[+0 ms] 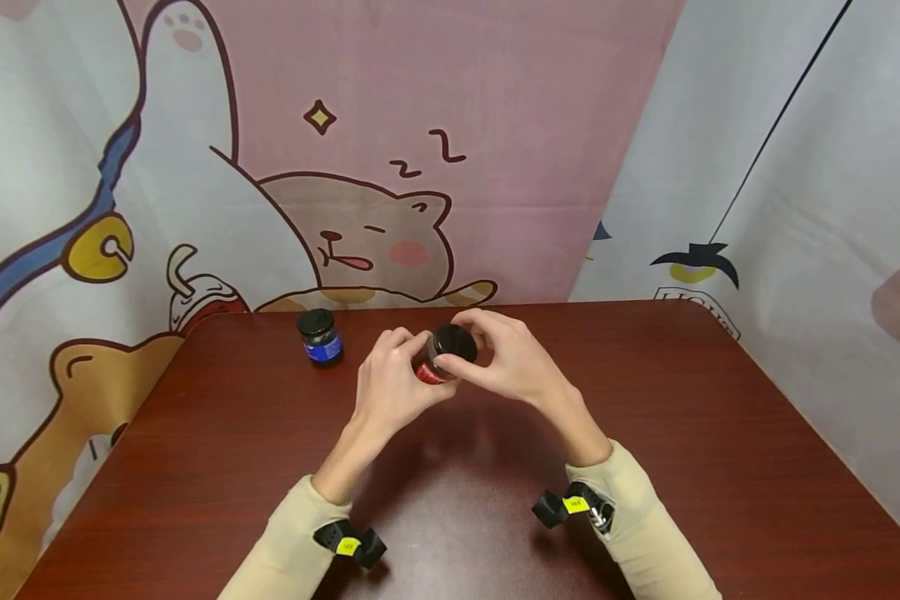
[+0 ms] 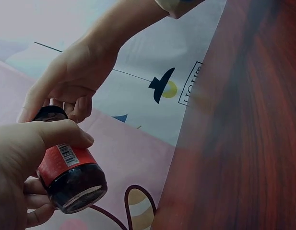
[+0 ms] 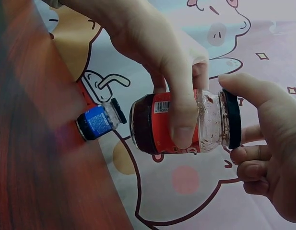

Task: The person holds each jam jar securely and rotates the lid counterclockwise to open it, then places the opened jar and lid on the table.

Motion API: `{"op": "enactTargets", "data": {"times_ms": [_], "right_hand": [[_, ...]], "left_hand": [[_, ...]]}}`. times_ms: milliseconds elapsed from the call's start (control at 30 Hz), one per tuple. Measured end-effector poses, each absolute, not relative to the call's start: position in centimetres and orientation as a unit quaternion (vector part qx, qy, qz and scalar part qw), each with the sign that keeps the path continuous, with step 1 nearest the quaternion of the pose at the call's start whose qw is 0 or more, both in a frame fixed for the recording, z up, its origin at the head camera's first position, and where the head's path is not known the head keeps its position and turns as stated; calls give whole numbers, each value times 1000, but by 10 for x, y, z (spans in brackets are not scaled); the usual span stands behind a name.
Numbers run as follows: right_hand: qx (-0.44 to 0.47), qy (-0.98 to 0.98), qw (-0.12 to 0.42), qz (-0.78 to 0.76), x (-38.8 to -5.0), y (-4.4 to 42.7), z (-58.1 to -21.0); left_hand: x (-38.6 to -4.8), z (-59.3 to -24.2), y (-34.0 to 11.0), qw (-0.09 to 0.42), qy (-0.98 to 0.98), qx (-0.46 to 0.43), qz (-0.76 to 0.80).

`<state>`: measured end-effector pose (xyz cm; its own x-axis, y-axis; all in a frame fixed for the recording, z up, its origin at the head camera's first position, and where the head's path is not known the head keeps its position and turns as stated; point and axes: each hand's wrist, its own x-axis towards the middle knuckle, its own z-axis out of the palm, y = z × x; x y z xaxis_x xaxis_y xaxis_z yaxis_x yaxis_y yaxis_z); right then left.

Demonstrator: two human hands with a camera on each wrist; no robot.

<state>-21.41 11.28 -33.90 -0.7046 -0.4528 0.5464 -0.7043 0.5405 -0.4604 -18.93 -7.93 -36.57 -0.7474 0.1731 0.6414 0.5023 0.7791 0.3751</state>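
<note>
Fingers (image 3: 179,103) round jar (image 3: 205,124), reddish table (image 1: 450,517), likely curtain (image 1: 540,125)

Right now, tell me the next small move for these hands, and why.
Probably a slight turn of the black lid by the right hand, since that hand holds the lid's edge while the left hand grips the red-labelled jar by its body.

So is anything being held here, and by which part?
The red jar: the left hand grips it round its label, and the right hand holds its lid by the edge.
</note>
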Motion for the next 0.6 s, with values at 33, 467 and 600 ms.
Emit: {"op": "enactTargets", "data": {"times_ms": [33, 467, 600], "right_hand": [[339, -857, 186, 341, -214, 113, -339], [376, -838, 181, 351, -216, 115, -337], [383, -836, 182, 349, -216, 116, -337]], "left_hand": [[-189, -365, -79, 298, -894, -189, -274], [-189, -361, -82, 237, -906, -183, -301], [-190, -360, -83, 222, -905, -185, -311]]}}
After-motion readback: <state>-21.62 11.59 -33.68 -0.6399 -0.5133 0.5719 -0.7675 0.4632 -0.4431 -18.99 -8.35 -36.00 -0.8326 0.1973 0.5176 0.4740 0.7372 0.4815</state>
